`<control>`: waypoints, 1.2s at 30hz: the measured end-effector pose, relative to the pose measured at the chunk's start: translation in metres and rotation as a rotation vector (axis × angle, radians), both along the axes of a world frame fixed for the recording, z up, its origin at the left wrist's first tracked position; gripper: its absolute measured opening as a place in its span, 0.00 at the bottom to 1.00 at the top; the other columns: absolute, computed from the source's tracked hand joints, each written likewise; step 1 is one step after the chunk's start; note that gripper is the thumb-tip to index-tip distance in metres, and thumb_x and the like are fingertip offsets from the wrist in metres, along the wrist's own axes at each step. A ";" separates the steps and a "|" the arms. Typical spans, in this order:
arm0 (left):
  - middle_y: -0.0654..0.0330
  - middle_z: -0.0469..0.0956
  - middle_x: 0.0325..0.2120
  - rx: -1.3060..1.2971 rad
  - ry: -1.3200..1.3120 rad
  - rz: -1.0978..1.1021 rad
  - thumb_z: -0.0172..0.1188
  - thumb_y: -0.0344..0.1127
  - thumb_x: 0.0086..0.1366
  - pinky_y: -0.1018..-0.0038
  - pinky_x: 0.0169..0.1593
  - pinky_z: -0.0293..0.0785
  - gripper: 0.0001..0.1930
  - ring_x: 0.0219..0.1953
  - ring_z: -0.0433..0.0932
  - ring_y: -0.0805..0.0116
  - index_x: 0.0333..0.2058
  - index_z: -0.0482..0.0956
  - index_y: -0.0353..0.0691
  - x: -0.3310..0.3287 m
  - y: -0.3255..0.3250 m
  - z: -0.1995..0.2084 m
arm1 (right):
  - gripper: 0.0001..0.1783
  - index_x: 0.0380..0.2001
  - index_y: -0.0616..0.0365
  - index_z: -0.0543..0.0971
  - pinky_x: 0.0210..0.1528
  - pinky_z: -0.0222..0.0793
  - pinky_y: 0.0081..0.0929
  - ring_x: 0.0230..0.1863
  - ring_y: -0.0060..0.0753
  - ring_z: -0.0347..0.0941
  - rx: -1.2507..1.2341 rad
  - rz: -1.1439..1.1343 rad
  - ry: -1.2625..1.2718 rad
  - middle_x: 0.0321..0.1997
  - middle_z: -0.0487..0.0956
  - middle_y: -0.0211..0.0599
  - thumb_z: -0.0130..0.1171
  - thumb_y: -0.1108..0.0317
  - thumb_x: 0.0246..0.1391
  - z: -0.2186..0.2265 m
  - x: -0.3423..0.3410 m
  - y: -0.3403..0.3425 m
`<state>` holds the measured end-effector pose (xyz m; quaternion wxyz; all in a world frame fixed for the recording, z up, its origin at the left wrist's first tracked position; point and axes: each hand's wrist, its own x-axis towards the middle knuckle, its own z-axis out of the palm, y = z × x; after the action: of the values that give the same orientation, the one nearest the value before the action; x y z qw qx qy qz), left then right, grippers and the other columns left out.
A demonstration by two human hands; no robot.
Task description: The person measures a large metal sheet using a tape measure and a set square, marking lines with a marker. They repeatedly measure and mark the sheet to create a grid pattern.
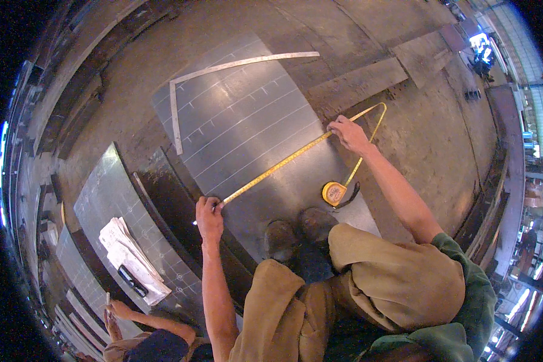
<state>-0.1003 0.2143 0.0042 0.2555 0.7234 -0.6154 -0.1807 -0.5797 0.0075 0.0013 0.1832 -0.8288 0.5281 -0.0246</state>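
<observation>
A yellow tape measure (333, 193) lies on the grey metal sheet (241, 120) in front of my shoes. Its blade loops out past the sheet's right edge and comes back, then runs straight across the sheet. At the left edge my left hand (210, 218) is closed on the blade's end. My right hand (348, 134) pinches the blade near the right edge. White chalk lines with short cross marks run over the sheet beyond the blade. A pale carpenter's square (241, 63) rests along the sheet's far left corner.
To the left, another marked metal sheet (117, 199) bears papers (130, 256) and a dark case (133, 281). A co-worker's hand (119, 310) holds a thin tool at lower left. Flat steel plates (359, 87) lie on the floor beyond my right hand.
</observation>
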 end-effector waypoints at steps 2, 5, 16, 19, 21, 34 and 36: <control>0.53 0.73 0.33 0.004 0.012 -0.004 0.67 0.29 0.58 0.56 0.45 0.69 0.06 0.41 0.73 0.47 0.34 0.79 0.38 0.001 0.000 0.000 | 0.10 0.46 0.47 0.77 0.40 0.72 0.45 0.42 0.52 0.75 -0.068 0.007 -0.048 0.41 0.71 0.42 0.56 0.71 0.62 0.000 0.002 0.003; 0.53 0.72 0.33 0.015 0.015 -0.011 0.67 0.29 0.59 0.56 0.45 0.68 0.06 0.41 0.73 0.47 0.34 0.79 0.38 -0.001 -0.001 0.002 | 0.14 0.50 0.48 0.76 0.42 0.74 0.45 0.44 0.54 0.75 -0.041 0.018 0.004 0.43 0.71 0.44 0.57 0.70 0.61 -0.001 -0.002 0.002; 0.37 0.76 0.53 0.318 0.097 0.032 0.68 0.36 0.60 0.50 0.64 0.66 0.11 0.62 0.69 0.35 0.39 0.82 0.39 0.005 -0.006 0.009 | 0.10 0.45 0.51 0.76 0.40 0.72 0.43 0.41 0.52 0.74 -0.068 0.002 -0.036 0.40 0.69 0.42 0.57 0.73 0.61 -0.003 -0.001 0.004; 0.36 0.75 0.55 0.321 0.111 0.036 0.67 0.36 0.61 0.50 0.65 0.65 0.11 0.63 0.69 0.35 0.40 0.82 0.39 0.006 -0.005 0.009 | 0.10 0.45 0.51 0.77 0.41 0.72 0.43 0.41 0.51 0.74 -0.067 0.015 -0.037 0.40 0.70 0.42 0.57 0.73 0.61 0.002 0.003 0.004; 0.36 0.74 0.56 0.328 0.100 0.035 0.67 0.36 0.61 0.50 0.65 0.65 0.11 0.63 0.68 0.35 0.40 0.82 0.39 0.007 -0.005 0.008 | 0.10 0.45 0.50 0.77 0.40 0.72 0.42 0.40 0.51 0.74 -0.106 0.038 -0.053 0.39 0.70 0.42 0.57 0.73 0.61 0.003 0.003 0.005; 0.40 0.77 0.47 0.235 0.105 0.005 0.66 0.33 0.61 0.51 0.59 0.69 0.08 0.54 0.73 0.36 0.36 0.80 0.37 0.005 -0.005 0.008 | 0.11 0.48 0.44 0.78 0.41 0.76 0.46 0.43 0.53 0.77 -0.070 0.010 -0.025 0.42 0.72 0.41 0.56 0.64 0.62 -0.002 -0.001 0.003; 0.41 0.77 0.46 0.227 0.117 0.007 0.66 0.34 0.60 0.51 0.59 0.69 0.09 0.53 0.73 0.36 0.36 0.80 0.37 0.006 -0.005 0.007 | 0.11 0.47 0.44 0.78 0.41 0.76 0.46 0.43 0.53 0.77 -0.079 0.014 -0.031 0.41 0.73 0.41 0.56 0.64 0.62 -0.001 0.000 0.002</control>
<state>-0.0942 0.2090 0.0114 0.2081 0.7382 -0.5723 -0.2904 -0.5794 0.0099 0.0005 0.1588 -0.8385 0.5182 -0.0569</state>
